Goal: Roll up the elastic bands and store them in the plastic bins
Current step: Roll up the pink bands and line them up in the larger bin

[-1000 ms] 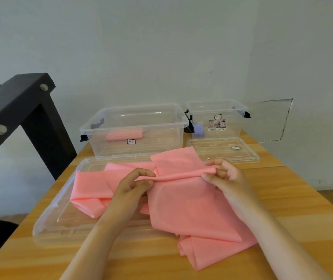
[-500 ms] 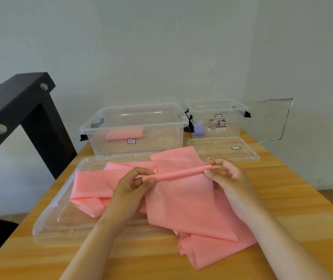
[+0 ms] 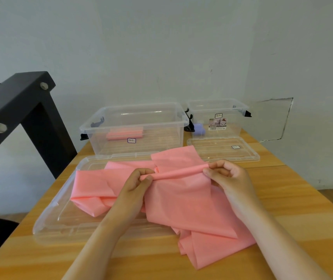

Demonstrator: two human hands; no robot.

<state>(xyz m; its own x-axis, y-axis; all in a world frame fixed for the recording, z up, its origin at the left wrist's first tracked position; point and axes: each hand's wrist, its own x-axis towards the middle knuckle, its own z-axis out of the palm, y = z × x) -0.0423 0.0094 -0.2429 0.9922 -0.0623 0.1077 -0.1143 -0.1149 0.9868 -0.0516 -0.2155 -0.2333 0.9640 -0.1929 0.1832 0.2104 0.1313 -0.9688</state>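
A wide pink elastic band (image 3: 183,201) lies crumpled across the wooden table and partly over a clear lid. Its far edge is turned into a thin roll (image 3: 177,174). My left hand (image 3: 135,184) pinches the roll's left end and my right hand (image 3: 228,178) pinches its right end. Behind stands a large clear plastic bin (image 3: 92,128) with a rolled pink band (image 3: 124,133) inside. To its right a smaller clear bin (image 3: 240,110) holds a purple roll (image 3: 199,129).
A large clear lid (image 3: 60,215) lies flat on the table under the band's left part; a smaller lid (image 3: 248,152) lies in front of the small bin. A black metal frame (image 3: 20,110) stands at the left. The wall is close behind the bins.
The band's far edge has gone from a loose fold to a tighter thin roll between my fingers. Both hands stayed almost in place.
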